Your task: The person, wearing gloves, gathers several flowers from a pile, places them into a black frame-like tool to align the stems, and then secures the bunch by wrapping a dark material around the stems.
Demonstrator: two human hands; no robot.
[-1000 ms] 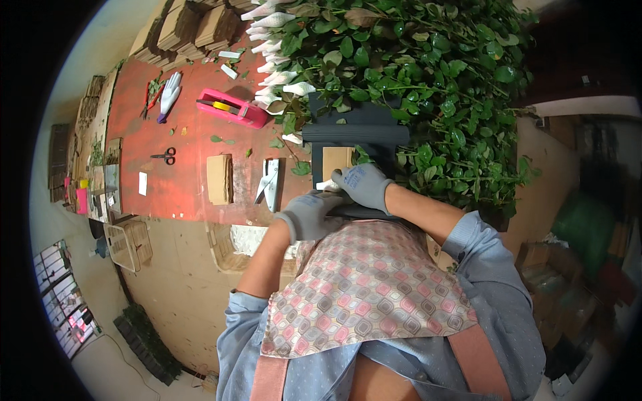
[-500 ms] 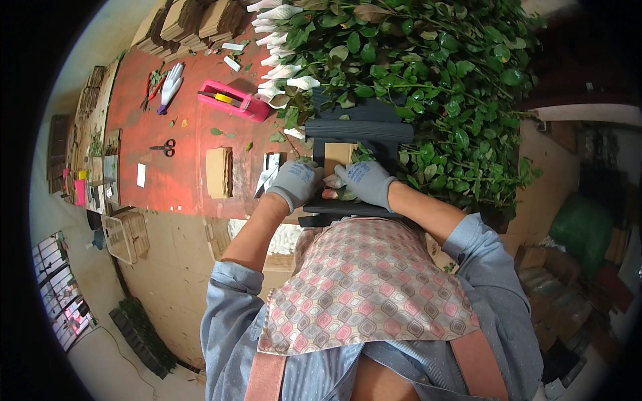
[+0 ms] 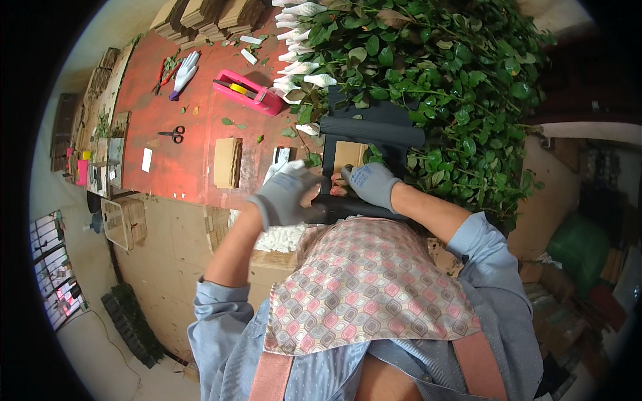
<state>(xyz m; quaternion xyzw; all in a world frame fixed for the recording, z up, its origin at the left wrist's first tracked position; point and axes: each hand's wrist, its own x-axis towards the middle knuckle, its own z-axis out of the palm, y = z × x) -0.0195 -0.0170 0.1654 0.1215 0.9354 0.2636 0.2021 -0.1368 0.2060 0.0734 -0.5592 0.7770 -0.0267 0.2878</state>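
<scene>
In front of me lies a black wrapping form (image 3: 371, 130) with a ridge across it and a raised near edge. A piece of brown cardboard (image 3: 348, 155) sits in it, with pinkish rose heads (image 3: 338, 187) just nearer to me. My right hand (image 3: 371, 184), in a grey glove, curls closed at the roses, its fingertips partly hidden. My left hand (image 3: 284, 197), also gloved, is at the left end of the form's near edge. Motion smears its fingers, so their grip is unclear. Beside it lie white strips (image 3: 279, 160).
Leafy rose stems (image 3: 461, 100) pile up at the right, their heads in white net sleeves (image 3: 301, 68). On the red table (image 3: 194, 144) are a pink tape dispenser (image 3: 247, 93), scissors (image 3: 175, 134), a cardboard stack (image 3: 227, 163) and a spare glove (image 3: 185, 75).
My left hand has pulled left and nearer to me, away from the roses. The form's near edge looks more raised. My right hand stays by the roses, and the whole view has shifted slightly.
</scene>
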